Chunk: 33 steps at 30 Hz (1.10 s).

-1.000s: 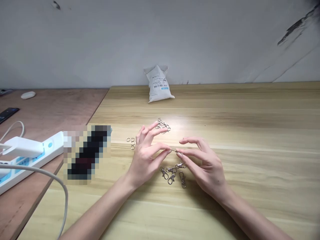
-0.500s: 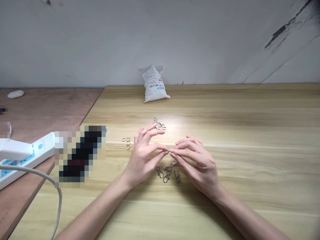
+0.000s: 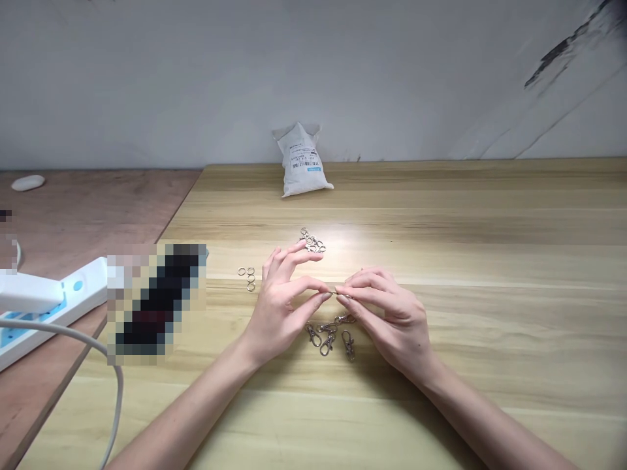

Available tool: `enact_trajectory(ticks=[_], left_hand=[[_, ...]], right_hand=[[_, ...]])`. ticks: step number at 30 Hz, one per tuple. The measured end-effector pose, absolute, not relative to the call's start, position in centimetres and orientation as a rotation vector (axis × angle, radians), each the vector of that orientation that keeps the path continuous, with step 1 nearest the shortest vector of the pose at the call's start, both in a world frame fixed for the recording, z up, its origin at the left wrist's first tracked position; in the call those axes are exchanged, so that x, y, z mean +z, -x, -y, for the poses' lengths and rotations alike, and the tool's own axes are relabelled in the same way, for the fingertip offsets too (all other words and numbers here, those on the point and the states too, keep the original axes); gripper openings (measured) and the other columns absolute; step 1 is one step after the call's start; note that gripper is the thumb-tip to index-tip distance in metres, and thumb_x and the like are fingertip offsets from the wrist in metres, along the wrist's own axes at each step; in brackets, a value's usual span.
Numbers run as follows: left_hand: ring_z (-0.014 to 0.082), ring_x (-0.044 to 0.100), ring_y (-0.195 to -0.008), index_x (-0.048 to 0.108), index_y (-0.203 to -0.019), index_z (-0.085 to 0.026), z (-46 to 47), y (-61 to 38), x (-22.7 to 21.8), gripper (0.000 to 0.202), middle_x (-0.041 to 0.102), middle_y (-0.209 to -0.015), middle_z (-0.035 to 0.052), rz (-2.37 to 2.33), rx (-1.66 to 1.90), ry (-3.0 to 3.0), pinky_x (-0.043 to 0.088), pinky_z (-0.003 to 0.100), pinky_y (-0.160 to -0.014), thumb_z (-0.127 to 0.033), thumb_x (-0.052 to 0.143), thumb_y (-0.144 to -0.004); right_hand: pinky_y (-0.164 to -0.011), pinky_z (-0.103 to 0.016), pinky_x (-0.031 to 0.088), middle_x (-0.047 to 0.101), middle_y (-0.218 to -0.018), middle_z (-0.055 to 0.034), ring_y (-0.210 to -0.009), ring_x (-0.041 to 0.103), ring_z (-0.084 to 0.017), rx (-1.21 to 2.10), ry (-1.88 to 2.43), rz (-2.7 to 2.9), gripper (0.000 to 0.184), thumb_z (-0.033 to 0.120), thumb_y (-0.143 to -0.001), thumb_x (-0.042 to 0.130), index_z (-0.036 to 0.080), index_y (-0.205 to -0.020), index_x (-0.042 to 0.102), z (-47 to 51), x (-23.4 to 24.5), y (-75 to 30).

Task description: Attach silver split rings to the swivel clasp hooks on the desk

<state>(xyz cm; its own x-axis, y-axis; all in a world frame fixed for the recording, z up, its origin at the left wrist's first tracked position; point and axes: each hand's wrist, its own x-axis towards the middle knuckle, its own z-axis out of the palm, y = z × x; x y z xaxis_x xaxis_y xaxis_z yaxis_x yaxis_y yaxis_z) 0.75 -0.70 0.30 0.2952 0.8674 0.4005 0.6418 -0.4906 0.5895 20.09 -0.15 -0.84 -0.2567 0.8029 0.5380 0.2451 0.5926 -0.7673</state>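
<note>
The left hand [image 3: 279, 313] and right hand [image 3: 392, 320] meet fingertip to fingertip just above the counter [image 3: 441, 391], and both pinch one small metal piece [image 3: 335, 293] between thumb and forefinger; it is too small to tell whether it is a ring or a clasp. The left hand's other fingers are spread and lifted, the right hand's are curled over the pinch. Directly beneath the grip, toward the person, lies a loose cluster of clasps [image 3: 329, 333] on the counter. Beyond the grip, near the left fingertips, sits a small pile of metal parts [image 3: 312, 241]; to the left of the grip lie three rings [image 3: 247, 277], close together. Far behind the grip, against the wall, stands a white bag [image 3: 301, 162], closed at the top, its contents unseen. Well off to the left is a power strip [image 3: 59, 297] with a cable [image 3: 98, 346]. Against a second ago, the right hand's fingers have drawn in tighter over the pinch, and the clasps, pile and rings lie as before
</note>
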Motion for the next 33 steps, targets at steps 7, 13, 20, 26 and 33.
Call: enact_trajectory(ticks=[7, 13, 20, 26, 33], left_hand=[[0.025, 0.036, -0.138, 0.069, -0.086, -0.026, 0.77, -0.78, 0.39, 0.008, 0.059, -0.127, 0.0025, -1.377, 1.014, -2.252, 0.021, 0.058, -0.116, -0.02, 0.063, -0.089], [0.0241, 0.043, -0.13, 0.069, -0.086, -0.026, 0.75, -0.74, 0.35, 0.007, 0.06, -0.12, 0.0025, -1.365, 1.034, -2.228, 0.023, 0.056, -0.115, -0.021, 0.065, -0.088], [0.023, 0.05, -0.119, 0.07, -0.085, -0.025, 0.53, -0.72, 0.35, 0.006, 0.059, -0.114, 0.0032, -1.313, 1.019, -2.17, 0.034, 0.05, -0.107, -0.022, 0.065, -0.088], [0.0226, 0.05, -0.119, 0.068, -0.083, -0.024, 0.53, -0.63, 0.36, 0.005, 0.059, -0.113, 0.003, -1.275, 0.967, -2.128, 0.037, 0.046, -0.102, -0.022, 0.066, -0.087], [0.0214, 0.053, -0.109, 0.07, -0.085, -0.024, 0.72, -0.79, 0.37, 0.007, 0.061, -0.108, 0.0029, -1.309, 0.942, -2.097, 0.037, 0.042, -0.097, -0.02, 0.065, -0.087]], right_hand=[[-0.072, -0.039, 0.05, 0.071, -0.081, -0.0021, -0.077, 0.063, -0.019, 0.689, 0.86, 1.791, 0.024, 0.015, -0.087, 0.062, 0.03, -0.1, 0.075, 0.19, -0.81, -20.03], [-0.07, -0.038, 0.049, 0.071, -0.078, -0.0023, -0.073, 0.059, -0.018, 0.719, 0.902, 1.765, 0.02, 0.015, -0.088, 0.063, 0.027, -0.097, 0.075, 0.14, -1.22, -19.93], [-0.066, -0.036, 0.049, 0.072, -0.074, -0.0018, -0.069, 0.058, -0.017, 0.8, 0.961, 1.692, 0.013, 0.018, -0.087, 0.065, 0.025, -0.092, 0.075, 0.1, -1.59, -19.88], [-0.067, -0.037, 0.049, 0.072, -0.074, -0.0018, -0.068, 0.059, -0.016, 0.804, 0.952, 1.704, 0.012, 0.019, -0.087, 0.065, 0.025, -0.088, 0.075, -0.02, -1.57, -20.08], [-0.068, -0.036, 0.05, 0.072, -0.078, -0.0013, -0.072, 0.061, -0.017, 0.819, 0.985, 1.673, 0.012, 0.019, -0.086, 0.066, 0.025, -0.091, 0.074, -0.15, -1.69, -20.3]])
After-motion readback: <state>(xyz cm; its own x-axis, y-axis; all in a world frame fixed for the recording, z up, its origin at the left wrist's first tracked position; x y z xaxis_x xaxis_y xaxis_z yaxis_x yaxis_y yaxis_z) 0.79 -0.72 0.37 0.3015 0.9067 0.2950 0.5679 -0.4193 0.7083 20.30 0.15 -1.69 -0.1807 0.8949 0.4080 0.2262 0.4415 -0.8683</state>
